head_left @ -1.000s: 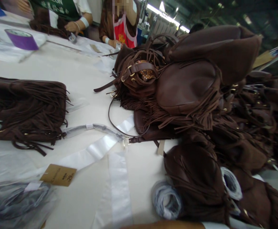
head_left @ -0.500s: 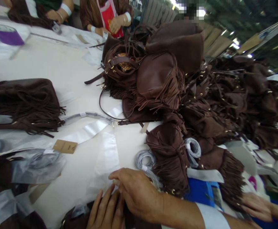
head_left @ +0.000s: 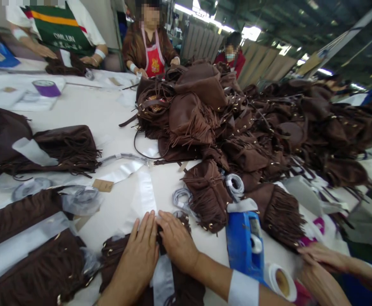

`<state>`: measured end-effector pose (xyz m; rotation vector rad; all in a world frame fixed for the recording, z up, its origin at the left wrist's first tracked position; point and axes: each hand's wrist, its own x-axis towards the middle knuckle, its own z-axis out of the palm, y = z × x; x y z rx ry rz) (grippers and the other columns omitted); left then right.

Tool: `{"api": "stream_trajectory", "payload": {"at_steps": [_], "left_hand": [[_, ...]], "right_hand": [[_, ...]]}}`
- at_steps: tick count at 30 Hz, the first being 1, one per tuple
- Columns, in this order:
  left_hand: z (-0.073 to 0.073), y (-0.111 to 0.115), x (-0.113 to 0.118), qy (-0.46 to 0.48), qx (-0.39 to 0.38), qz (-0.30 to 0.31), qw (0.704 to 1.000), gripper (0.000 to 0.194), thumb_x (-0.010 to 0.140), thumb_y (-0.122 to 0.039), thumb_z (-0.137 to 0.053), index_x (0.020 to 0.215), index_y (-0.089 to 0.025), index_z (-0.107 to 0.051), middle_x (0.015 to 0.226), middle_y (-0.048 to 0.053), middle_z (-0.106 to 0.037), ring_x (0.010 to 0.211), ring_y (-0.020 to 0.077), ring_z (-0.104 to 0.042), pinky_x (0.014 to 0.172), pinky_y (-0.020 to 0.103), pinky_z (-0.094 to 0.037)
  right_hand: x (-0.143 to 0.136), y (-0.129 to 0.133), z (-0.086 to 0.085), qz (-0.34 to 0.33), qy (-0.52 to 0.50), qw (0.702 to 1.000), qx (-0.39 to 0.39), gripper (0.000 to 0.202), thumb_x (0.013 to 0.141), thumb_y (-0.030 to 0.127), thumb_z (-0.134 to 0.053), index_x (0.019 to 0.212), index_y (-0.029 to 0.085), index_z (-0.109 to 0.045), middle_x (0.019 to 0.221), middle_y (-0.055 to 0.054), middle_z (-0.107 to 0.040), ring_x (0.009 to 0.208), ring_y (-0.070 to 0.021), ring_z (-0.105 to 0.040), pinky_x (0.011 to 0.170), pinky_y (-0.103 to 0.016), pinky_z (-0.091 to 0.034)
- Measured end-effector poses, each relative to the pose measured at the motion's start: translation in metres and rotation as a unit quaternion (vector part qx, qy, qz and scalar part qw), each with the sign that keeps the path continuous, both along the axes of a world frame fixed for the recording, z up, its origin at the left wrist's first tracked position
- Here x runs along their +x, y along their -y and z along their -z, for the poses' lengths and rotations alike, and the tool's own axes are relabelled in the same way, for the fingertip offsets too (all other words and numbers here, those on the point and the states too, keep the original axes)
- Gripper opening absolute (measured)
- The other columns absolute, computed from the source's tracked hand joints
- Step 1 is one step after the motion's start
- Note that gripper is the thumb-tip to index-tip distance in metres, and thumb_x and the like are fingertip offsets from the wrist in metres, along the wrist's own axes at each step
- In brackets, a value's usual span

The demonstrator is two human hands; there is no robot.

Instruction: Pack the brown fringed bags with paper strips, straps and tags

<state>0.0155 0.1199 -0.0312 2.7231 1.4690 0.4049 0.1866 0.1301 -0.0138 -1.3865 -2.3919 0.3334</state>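
While both bare hands are pressing down on a brown fringed bag (head_left: 115, 255), even, light pressure looks like the sensible way to work: palms low, fingers spreading the load, the fringe straightened rather than bunched beneath them. The pale strip (head_left: 163, 276) is running between the hands, and it would seem best to smooth it outward without dragging it askew or creasing the leather.

The left hand's (head_left: 137, 259) grip is lying open, its fingers reaching nearly straight and side by side; the right hand's (head_left: 179, 246) grip is opening loosely too, fingers slightly bent. Neither is visibly clasping anything, though I cannot tell what the hidden undersides are touching.

The bag is resting on the white surface (head_left: 90, 102) directly beneath both grips, spreading out to either side and towards the person. Another pale strip (head_left: 146, 191) is stretching away beyond the fingertips. Past the right hand, a coiled wrapped strap (head_left: 175, 197) is lying near a second fringed bag (head_left: 205, 195), and a blue dispenser (head_left: 237, 242) is sitting to the right, with a co-worker's hands (head_left: 319, 272) reaching in farther along.
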Motion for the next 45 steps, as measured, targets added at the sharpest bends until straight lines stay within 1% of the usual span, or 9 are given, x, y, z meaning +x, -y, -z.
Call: {"api": "stream_trajectory", "payload": {"at_steps": [4, 8, 11, 14, 22, 27, 32, 38, 45], "left_hand": [[-0.004, 0.001, -0.005, -0.028, 0.016, 0.029, 0.999, 0.062, 0.091, -0.025, -0.040, 0.147, 0.000, -0.033, 0.157, 0.022, -0.029, 0.149, 0.0320, -0.015, 0.121, 0.055, -0.022], [-0.009, 0.001, -0.009, -0.026, 0.027, 0.050, 0.998, 0.057, 0.092, -0.022, -0.038, 0.146, -0.002, -0.034, 0.156, 0.021, -0.032, 0.149, 0.0296, -0.017, 0.120, 0.051, -0.026], [-0.013, 0.002, -0.012, -0.027, 0.025, 0.072, 0.997, 0.056, 0.094, -0.020, -0.036, 0.147, -0.003, -0.033, 0.156, 0.020, -0.032, 0.148, 0.0285, -0.019, 0.119, 0.049, -0.029], [-0.014, 0.002, -0.014, -0.019, 0.021, 0.086, 0.996, 0.054, 0.095, -0.018, -0.033, 0.147, -0.005, -0.033, 0.155, 0.019, -0.035, 0.147, 0.0278, -0.024, 0.118, 0.049, -0.031], [-0.026, 0.011, -0.016, 0.011, 0.037, 0.057, 0.998, 0.051, 0.097, -0.022, -0.038, 0.145, -0.007, -0.035, 0.153, 0.018, -0.040, 0.146, 0.0286, -0.027, 0.117, 0.048, -0.034], [-0.040, 0.058, -0.020, 0.105, 0.014, -0.049, 0.993, 0.041, 0.099, -0.026, -0.041, 0.137, -0.015, -0.046, 0.132, 0.014, -0.056, 0.128, 0.0271, -0.049, 0.108, 0.047, -0.044], [-0.037, 0.093, -0.016, 0.175, -0.044, -0.093, 0.979, 0.034, 0.097, -0.036, -0.048, 0.126, -0.019, -0.053, 0.118, 0.010, -0.062, 0.111, 0.0256, -0.059, 0.097, 0.046, -0.051], [-0.025, 0.096, -0.013, 0.220, -0.052, -0.099, 0.969, 0.037, 0.095, -0.041, -0.051, 0.127, -0.022, -0.055, 0.118, 0.009, -0.063, 0.113, 0.0255, -0.059, 0.097, 0.046, -0.050], [-0.026, 0.097, -0.015, 0.240, -0.094, -0.106, 0.960, 0.033, 0.097, -0.040, -0.047, 0.125, -0.026, -0.058, 0.118, 0.007, -0.062, 0.113, 0.0239, -0.058, 0.097, 0.046, -0.049]], "right_hand": [[0.002, 0.017, -0.028, 0.031, -0.033, 0.999, 0.000, 0.037, 0.095, 0.011, -0.042, 0.130, 0.013, -0.052, 0.141, -0.014, -0.052, 0.134, -0.0249, -0.044, 0.111, -0.046, -0.042], [0.000, 0.068, -0.054, 0.097, -0.073, 0.992, -0.036, 0.027, 0.094, 0.014, -0.046, 0.117, 0.018, -0.059, 0.125, -0.012, -0.060, 0.119, -0.0240, -0.054, 0.104, -0.044, -0.047], [-0.005, 0.102, -0.053, 0.118, -0.058, 0.990, -0.054, 0.031, 0.092, 0.019, -0.053, 0.122, 0.020, -0.058, 0.130, -0.012, -0.058, 0.120, -0.0270, -0.053, 0.101, -0.046, -0.048], [-0.009, 0.116, -0.041, 0.116, -0.012, 0.992, -0.039, 0.037, 0.091, 0.021, -0.057, 0.127, 0.022, -0.058, 0.141, -0.011, -0.052, 0.125, -0.0311, -0.050, 0.103, -0.050, -0.046], [-0.010, 0.117, -0.037, 0.114, 0.022, 0.993, -0.036, 0.042, 0.093, 0.028, -0.055, 0.135, 0.024, -0.054, 0.149, -0.008, -0.047, 0.129, -0.0311, -0.047, 0.105, -0.050, -0.043], [-0.012, 0.118, -0.038, 0.119, 0.011, 0.992, -0.042, 0.047, 0.092, 0.027, -0.055, 0.138, 0.024, -0.050, 0.150, -0.007, -0.045, 0.131, -0.0319, -0.043, 0.106, -0.051, -0.040], [-0.014, 0.109, -0.045, 0.122, 0.000, 0.991, -0.049, 0.065, 0.084, 0.021, -0.061, 0.146, 0.022, -0.039, 0.144, -0.011, -0.048, 0.127, -0.0327, -0.043, 0.104, -0.051, -0.039], [-0.012, 0.097, -0.056, 0.135, -0.054, 0.987, -0.074, 0.030, 0.076, 0.014, -0.065, 0.104, 0.023, -0.058, 0.117, -0.006, -0.058, 0.108, -0.0261, -0.050, 0.096, -0.041, -0.043], [-0.004, 0.092, -0.048, 0.120, -0.119, 0.981, -0.096, 0.015, 0.078, 0.017, -0.073, 0.087, 0.022, -0.063, 0.107, 0.000, -0.061, 0.101, -0.0203, -0.053, 0.092, -0.034, -0.040]]}}
